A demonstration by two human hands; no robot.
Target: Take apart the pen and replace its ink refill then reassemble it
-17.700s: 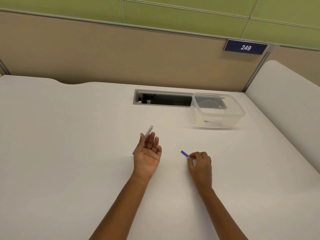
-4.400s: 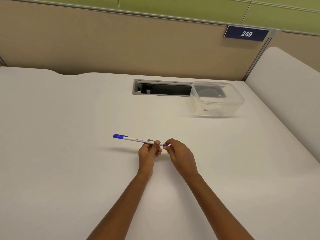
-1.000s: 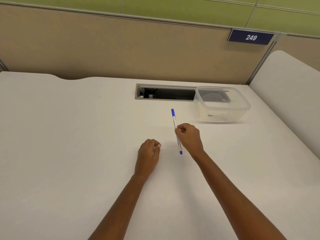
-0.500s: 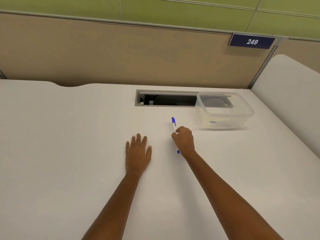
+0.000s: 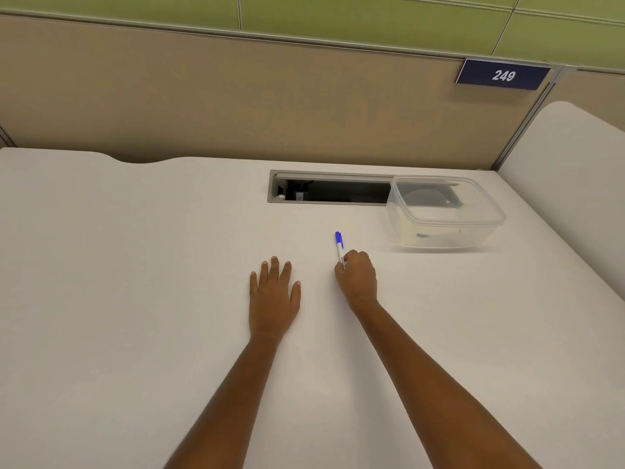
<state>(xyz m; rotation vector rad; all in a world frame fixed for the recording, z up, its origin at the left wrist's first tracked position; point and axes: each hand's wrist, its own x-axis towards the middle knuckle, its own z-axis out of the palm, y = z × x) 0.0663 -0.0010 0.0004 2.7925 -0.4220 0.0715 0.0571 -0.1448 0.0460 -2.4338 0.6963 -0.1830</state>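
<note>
Pen (image 5: pixel 339 247) was gripped by the right hand (image 5: pixel 356 277), left hand (image 5: pixel 274 296) laid flat; gentle lowering to the worktop (image 5: pixel 135 265) was advised.

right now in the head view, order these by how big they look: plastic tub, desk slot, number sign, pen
1. plastic tub
2. desk slot, partly behind the tub
3. number sign, farther back, true size unsure
4. pen, partly hidden in the right hand

White pen (image 5: pixel 339 249), blue-capped, assembled, in curled right hand (image 5: pixel 356 277)
</note>
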